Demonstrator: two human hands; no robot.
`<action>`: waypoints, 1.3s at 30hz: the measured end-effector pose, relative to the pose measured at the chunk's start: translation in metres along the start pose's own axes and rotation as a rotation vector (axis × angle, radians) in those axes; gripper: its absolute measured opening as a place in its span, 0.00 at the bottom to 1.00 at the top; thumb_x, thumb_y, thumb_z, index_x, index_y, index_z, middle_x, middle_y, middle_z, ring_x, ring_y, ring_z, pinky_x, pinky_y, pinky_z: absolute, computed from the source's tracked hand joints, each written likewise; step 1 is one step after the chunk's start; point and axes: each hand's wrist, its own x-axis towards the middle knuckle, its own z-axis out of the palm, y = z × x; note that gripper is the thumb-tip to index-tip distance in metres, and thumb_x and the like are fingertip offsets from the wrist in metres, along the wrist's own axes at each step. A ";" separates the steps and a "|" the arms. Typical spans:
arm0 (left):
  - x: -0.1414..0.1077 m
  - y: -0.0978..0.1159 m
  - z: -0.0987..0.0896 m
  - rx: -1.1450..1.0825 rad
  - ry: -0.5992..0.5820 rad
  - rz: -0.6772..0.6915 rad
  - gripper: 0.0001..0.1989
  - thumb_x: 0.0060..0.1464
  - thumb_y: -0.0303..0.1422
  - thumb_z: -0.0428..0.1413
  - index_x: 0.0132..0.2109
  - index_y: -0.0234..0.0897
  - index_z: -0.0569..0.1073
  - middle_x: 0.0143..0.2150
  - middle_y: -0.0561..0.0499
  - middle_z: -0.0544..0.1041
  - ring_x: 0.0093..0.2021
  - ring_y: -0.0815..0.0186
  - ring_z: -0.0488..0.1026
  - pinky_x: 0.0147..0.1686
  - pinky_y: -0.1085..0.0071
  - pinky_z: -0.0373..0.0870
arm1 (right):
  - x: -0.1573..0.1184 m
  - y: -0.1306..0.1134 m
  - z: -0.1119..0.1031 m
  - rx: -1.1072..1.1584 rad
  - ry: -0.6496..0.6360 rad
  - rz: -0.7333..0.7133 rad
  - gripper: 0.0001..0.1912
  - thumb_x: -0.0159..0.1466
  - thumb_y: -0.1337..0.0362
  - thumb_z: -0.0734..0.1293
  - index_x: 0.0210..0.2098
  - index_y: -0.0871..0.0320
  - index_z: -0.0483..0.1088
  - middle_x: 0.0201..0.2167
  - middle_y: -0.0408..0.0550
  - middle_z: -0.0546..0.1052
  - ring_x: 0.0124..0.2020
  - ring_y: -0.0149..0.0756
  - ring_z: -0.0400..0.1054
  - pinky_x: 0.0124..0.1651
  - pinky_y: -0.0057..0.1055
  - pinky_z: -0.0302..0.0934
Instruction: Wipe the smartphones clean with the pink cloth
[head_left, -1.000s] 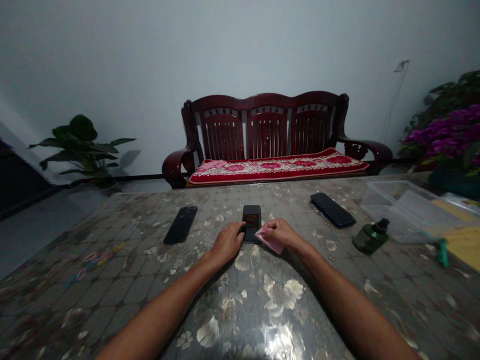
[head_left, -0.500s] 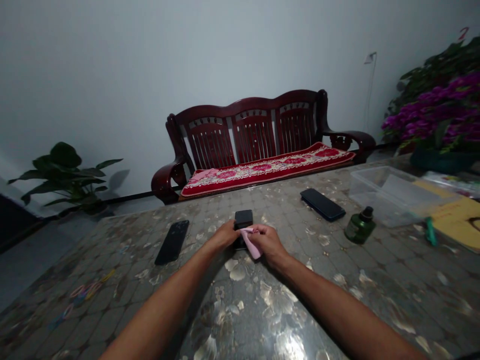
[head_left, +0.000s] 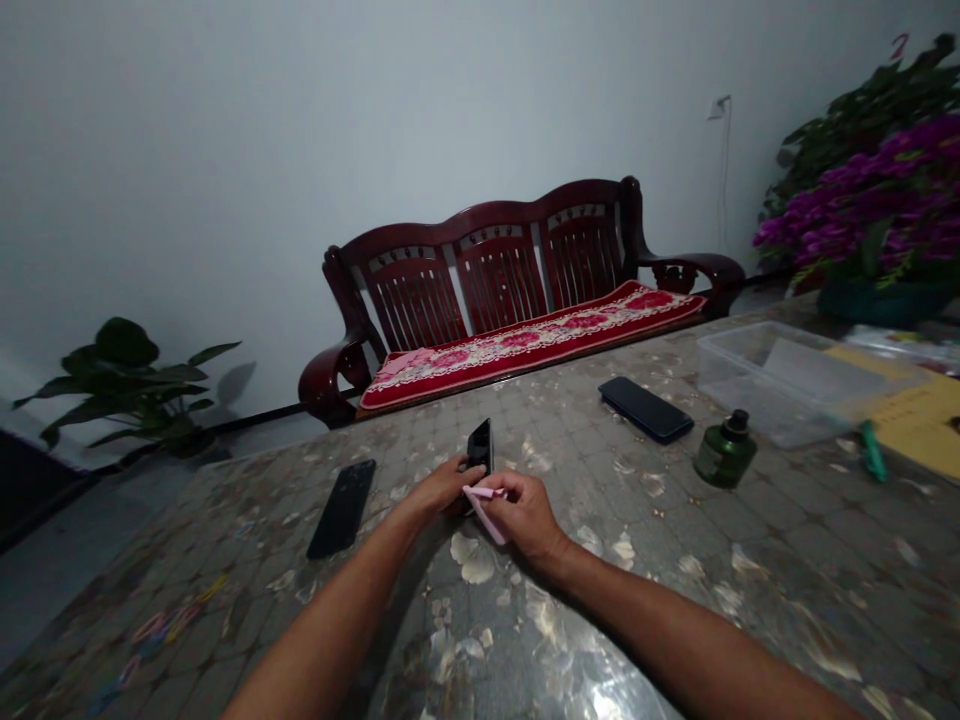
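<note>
A dark smartphone (head_left: 480,446) stands tilted on its edge above the table, with my left hand (head_left: 444,487) closed round its near left side. My right hand (head_left: 527,513) pinches a folded pink cloth (head_left: 487,516) against the near part of this phone. The hands and cloth hide the phone's lower end. To the left, a second black phone (head_left: 342,508) lies flat on the table. A third dark phone (head_left: 645,408) rests farther off on the right.
On the patterned table (head_left: 480,640), a green bottle (head_left: 724,450) stands at right, near a clear plastic box (head_left: 787,385), a teal object (head_left: 872,452) and yellow paper (head_left: 919,430). Colourful bands (head_left: 176,622) lie at left. A wooden bench (head_left: 495,270) stands behind.
The phone between my hands has turned from lying nearly flat to a steeper tilt. My right hand and the pink cloth have shifted slightly left and nearer.
</note>
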 end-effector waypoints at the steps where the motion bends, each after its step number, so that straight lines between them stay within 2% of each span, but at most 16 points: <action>1: 0.000 0.000 -0.001 -0.004 -0.007 -0.009 0.23 0.57 0.40 0.58 0.57 0.36 0.71 0.31 0.51 0.78 0.26 0.67 0.74 0.20 0.78 0.65 | -0.001 0.000 0.000 -0.004 -0.006 -0.014 0.07 0.50 0.62 0.72 0.27 0.58 0.79 0.25 0.44 0.76 0.28 0.33 0.66 0.30 0.26 0.58; 6: -0.002 0.000 -0.006 -0.020 -0.038 -0.022 0.24 0.55 0.44 0.60 0.56 0.38 0.72 0.38 0.49 0.81 0.32 0.65 0.77 0.24 0.78 0.68 | -0.001 0.000 -0.001 -0.017 -0.041 -0.085 0.06 0.50 0.63 0.69 0.26 0.58 0.78 0.25 0.43 0.75 0.28 0.33 0.66 0.32 0.27 0.59; 10: -0.002 0.003 -0.004 -0.010 -0.045 -0.031 0.25 0.57 0.45 0.58 0.57 0.38 0.71 0.42 0.48 0.81 0.34 0.64 0.78 0.23 0.78 0.68 | -0.002 -0.001 -0.001 -0.023 -0.066 -0.134 0.06 0.51 0.63 0.69 0.25 0.57 0.79 0.24 0.43 0.75 0.28 0.33 0.66 0.34 0.29 0.60; 13: 0.004 0.003 -0.003 0.045 -0.029 0.012 0.28 0.55 0.48 0.59 0.57 0.36 0.71 0.44 0.46 0.82 0.36 0.62 0.79 0.23 0.77 0.68 | -0.003 0.001 -0.001 -0.021 -0.060 -0.138 0.06 0.51 0.63 0.69 0.26 0.57 0.79 0.24 0.43 0.75 0.28 0.32 0.66 0.34 0.28 0.59; 16: 0.013 0.001 -0.003 0.129 -0.001 0.081 0.31 0.50 0.50 0.62 0.55 0.34 0.73 0.45 0.43 0.82 0.39 0.58 0.79 0.27 0.74 0.71 | -0.004 0.002 0.000 -0.027 -0.058 -0.133 0.06 0.51 0.62 0.70 0.26 0.58 0.79 0.24 0.43 0.75 0.27 0.32 0.66 0.33 0.28 0.59; 20: 0.019 0.001 -0.003 0.198 -0.029 0.066 0.32 0.50 0.50 0.62 0.55 0.33 0.72 0.45 0.42 0.81 0.41 0.56 0.79 0.32 0.72 0.73 | -0.004 0.001 0.000 -0.019 -0.062 -0.132 0.07 0.50 0.61 0.71 0.24 0.58 0.78 0.23 0.44 0.75 0.26 0.32 0.65 0.32 0.28 0.58; 22: 0.019 0.004 -0.003 0.257 -0.032 0.061 0.32 0.51 0.48 0.61 0.57 0.33 0.70 0.46 0.42 0.81 0.42 0.56 0.79 0.34 0.71 0.73 | -0.006 0.000 0.000 -0.006 -0.061 -0.100 0.08 0.50 0.59 0.72 0.24 0.58 0.78 0.22 0.44 0.75 0.26 0.32 0.64 0.31 0.28 0.57; 24: 0.019 0.007 -0.002 0.379 0.016 0.071 0.31 0.50 0.47 0.60 0.57 0.34 0.71 0.48 0.42 0.80 0.44 0.54 0.78 0.37 0.69 0.73 | -0.008 0.000 0.001 0.009 -0.062 -0.042 0.08 0.48 0.59 0.73 0.24 0.58 0.78 0.22 0.44 0.75 0.25 0.32 0.63 0.29 0.27 0.56; 27: 0.017 0.010 0.002 0.538 0.111 0.064 0.31 0.45 0.45 0.63 0.55 0.35 0.72 0.53 0.38 0.78 0.52 0.48 0.75 0.45 0.65 0.72 | -0.011 0.002 0.002 0.034 -0.067 0.050 0.08 0.46 0.60 0.73 0.24 0.58 0.78 0.21 0.43 0.74 0.24 0.31 0.62 0.27 0.26 0.54; 30: 0.015 0.012 0.007 0.603 0.156 0.028 0.34 0.42 0.44 0.64 0.57 0.34 0.71 0.59 0.34 0.73 0.57 0.40 0.71 0.49 0.58 0.69 | -0.012 0.003 0.003 0.065 -0.068 0.119 0.09 0.44 0.61 0.72 0.24 0.58 0.78 0.20 0.42 0.73 0.24 0.31 0.61 0.26 0.26 0.53; 33: 0.013 0.012 0.011 0.665 0.188 0.006 0.37 0.41 0.45 0.64 0.59 0.35 0.70 0.62 0.32 0.69 0.59 0.36 0.69 0.52 0.54 0.67 | -0.012 0.006 0.004 0.106 -0.057 0.158 0.08 0.43 0.63 0.71 0.23 0.58 0.78 0.19 0.41 0.72 0.23 0.30 0.60 0.26 0.26 0.52; 39: 0.011 0.010 0.015 0.775 0.199 0.018 0.39 0.43 0.49 0.64 0.60 0.35 0.68 0.62 0.31 0.67 0.60 0.36 0.67 0.53 0.53 0.65 | -0.008 0.009 -0.002 0.170 -0.096 0.238 0.10 0.42 0.65 0.69 0.25 0.59 0.78 0.21 0.41 0.73 0.23 0.29 0.60 0.27 0.26 0.52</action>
